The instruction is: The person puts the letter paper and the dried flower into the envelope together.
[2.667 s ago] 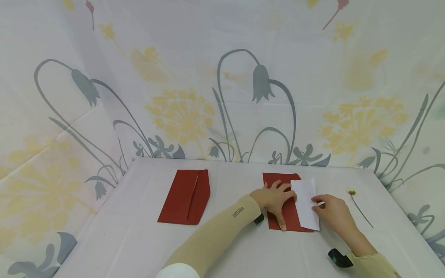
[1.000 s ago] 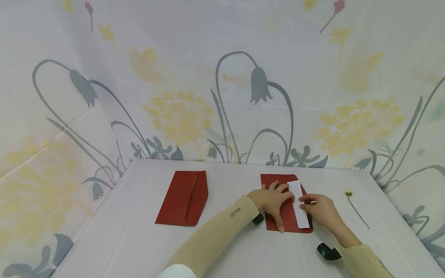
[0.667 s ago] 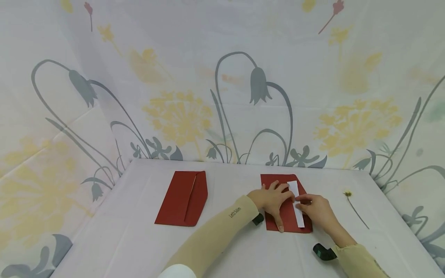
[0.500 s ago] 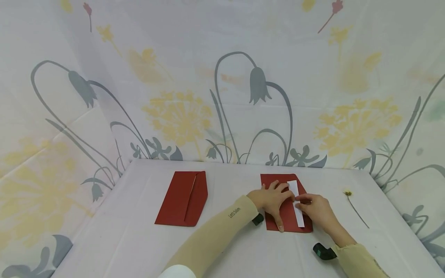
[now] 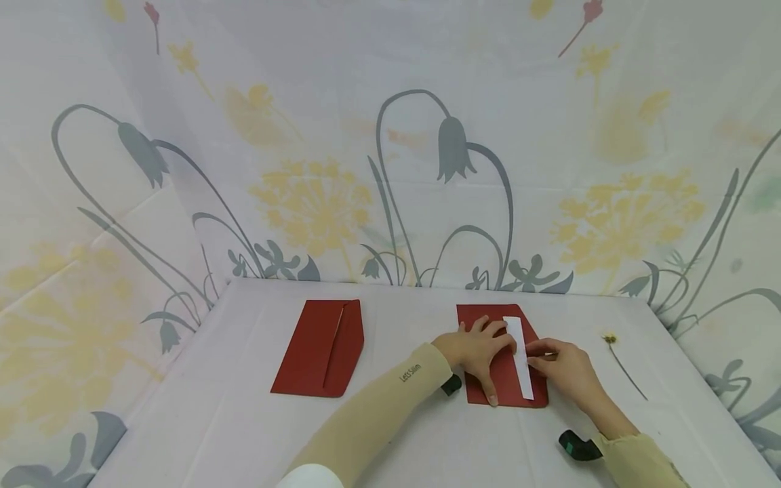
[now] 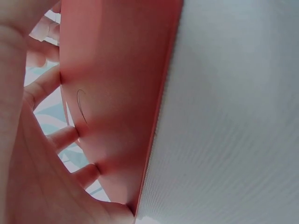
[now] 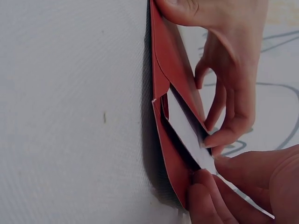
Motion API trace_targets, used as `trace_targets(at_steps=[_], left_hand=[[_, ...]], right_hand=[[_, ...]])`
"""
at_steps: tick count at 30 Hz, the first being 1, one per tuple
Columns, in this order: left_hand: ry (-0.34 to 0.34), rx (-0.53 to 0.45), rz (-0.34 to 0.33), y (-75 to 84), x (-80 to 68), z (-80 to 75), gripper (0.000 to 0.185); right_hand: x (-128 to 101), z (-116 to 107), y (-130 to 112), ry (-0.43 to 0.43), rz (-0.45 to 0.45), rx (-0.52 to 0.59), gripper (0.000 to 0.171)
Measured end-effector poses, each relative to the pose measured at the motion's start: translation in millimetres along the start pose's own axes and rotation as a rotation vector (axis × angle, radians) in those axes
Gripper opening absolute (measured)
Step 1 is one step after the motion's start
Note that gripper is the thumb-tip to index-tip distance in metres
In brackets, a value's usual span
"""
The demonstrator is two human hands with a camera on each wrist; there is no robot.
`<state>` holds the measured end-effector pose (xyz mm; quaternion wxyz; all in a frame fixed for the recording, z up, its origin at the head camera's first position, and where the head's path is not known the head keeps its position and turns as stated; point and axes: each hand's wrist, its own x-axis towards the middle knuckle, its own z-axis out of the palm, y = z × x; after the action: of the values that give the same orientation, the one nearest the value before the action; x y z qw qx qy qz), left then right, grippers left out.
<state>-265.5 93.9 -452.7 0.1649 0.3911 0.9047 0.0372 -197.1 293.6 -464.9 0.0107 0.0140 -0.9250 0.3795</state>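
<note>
Lengthwise, the white paper runs near-to-far, right hand pinching it, left hand splayed.

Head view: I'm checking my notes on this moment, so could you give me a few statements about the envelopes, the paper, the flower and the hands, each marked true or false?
1. The left hand rests with spread fingers on the right envelope. True.
2. The right hand's fingertips are at the outer edge of the white paper. True.
3. The white paper is completely hidden inside the right envelope. False: a narrow strip of it is showing.
4. The flower lies between the two envelopes. False: the flower lies to the right of both.
5. The left envelope is red, like the right one. True.
</note>
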Motion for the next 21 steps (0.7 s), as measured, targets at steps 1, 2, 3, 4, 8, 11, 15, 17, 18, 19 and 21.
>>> trace_targets(at_steps=[1,2,3,4,8,11,15,17,18,19,21], left_hand=[[0.000,-0.003,0.001,-0.1,0.0,0.0,0.093],[-0.001,-0.006,0.002,-0.1,0.0,-0.1,0.093],[-0.001,-0.007,0.002,-0.2,0.0,-0.1,0.094],[-0.002,-0.010,0.003,-0.2,0.1,-0.2,0.093],[-0.001,-0.014,0.004,-0.6,0.3,0.2,0.094],[0.006,-0.017,0.009,-0.9,0.6,0.7,0.094],[0.015,-0.023,0.022,-1.4,1.3,1.2,0.094],[0.017,-0.025,0.023,-1.7,1.6,1.3,0.093],[0.017,-0.025,0.021,-1.8,1.7,1.5,0.093],[0.016,-0.023,0.017,-1.7,1.8,1.8,0.094],[0.013,-0.013,0.010,-1.4,1.7,2.6,0.095]], right_hand=[[0,0,0,-0.005,0.003,0.003,0.025],[0,0,0,-0.011,0.009,0.008,0.026],[0,0,1,-0.016,0.015,0.014,0.026],[0,0,0,-0.021,0.022,0.017,0.027],[0,1,0,-0.040,0.040,0.048,0.029],[-2,2,-2,-0.056,0.042,0.076,0.028],[-5,2,-2,-0.072,0.049,0.117,0.028],[-7,2,-2,-0.079,0.056,0.146,0.029],[-8,2,-2,-0.087,0.064,0.171,0.031],[-9,2,-2,-0.099,0.073,0.199,0.032],[-10,3,-2,-0.126,0.092,0.264,0.035]])
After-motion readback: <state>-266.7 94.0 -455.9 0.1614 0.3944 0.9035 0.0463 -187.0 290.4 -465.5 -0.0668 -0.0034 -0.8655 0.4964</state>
